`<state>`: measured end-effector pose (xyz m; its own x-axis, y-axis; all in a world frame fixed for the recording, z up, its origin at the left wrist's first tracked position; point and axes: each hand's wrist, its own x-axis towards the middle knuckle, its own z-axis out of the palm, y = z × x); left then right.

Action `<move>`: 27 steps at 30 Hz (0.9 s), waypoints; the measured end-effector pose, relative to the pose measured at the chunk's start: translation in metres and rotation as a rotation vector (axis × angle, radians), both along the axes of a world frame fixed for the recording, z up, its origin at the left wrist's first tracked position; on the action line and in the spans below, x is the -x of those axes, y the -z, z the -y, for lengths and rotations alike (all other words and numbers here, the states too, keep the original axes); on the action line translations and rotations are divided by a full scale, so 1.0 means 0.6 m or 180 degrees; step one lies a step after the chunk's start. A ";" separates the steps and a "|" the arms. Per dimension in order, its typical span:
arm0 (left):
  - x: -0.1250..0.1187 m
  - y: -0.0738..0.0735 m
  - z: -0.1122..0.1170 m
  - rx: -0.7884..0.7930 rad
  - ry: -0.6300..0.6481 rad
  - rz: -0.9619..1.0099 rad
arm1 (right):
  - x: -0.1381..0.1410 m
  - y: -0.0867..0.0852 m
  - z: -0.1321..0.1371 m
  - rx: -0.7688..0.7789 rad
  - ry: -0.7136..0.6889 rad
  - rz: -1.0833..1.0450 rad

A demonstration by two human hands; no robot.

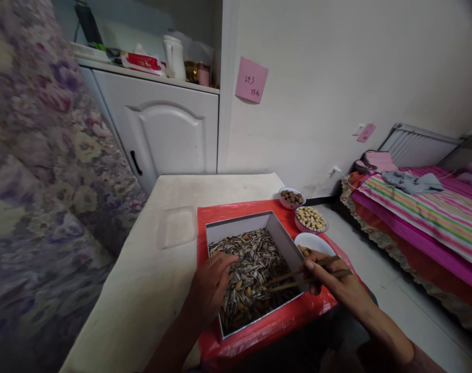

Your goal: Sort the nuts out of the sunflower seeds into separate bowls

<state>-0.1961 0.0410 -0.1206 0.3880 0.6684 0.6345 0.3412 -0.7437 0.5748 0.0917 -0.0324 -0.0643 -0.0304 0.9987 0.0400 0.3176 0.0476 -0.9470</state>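
A shallow box [284,238] holds striped sunflower seeds [255,259] with several tan almond-like nuts mixed in. My right hand [327,274] is closed around a pair of wooden chopsticks [284,282], whose tips reach down over the box's right wall into the seeds. Whether anything is pinched between the tips, I cannot tell. My left hand [212,282] lies across the box's left side, its fingers loosely stretched over the seeds with nothing visible in them. Just right of the box, partly behind my right hand, stands a white bowl [317,242] with a few brown nuts inside.
A bowl of peanuts [311,218] and a bowl of round brown nuts [292,197] stand behind the white bowl. Red plastic sheeting [228,210] covers part of the table [143,269]. A clear plastic tray [177,227] lies left. A floral curtain [65,207] hangs left; a bed [418,207] stands right.
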 end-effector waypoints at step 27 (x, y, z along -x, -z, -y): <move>0.003 0.006 -0.008 -0.0160 -0.0145 -0.0134 | -0.131 -0.007 0.029 -0.0447 0.1229 -0.1194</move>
<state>-0.1977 0.0456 -0.1242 0.3850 0.6537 0.6515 0.3984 -0.7545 0.5216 0.1704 -0.0495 -0.0602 0.3786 0.9189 0.1111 -0.0209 0.1285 -0.9915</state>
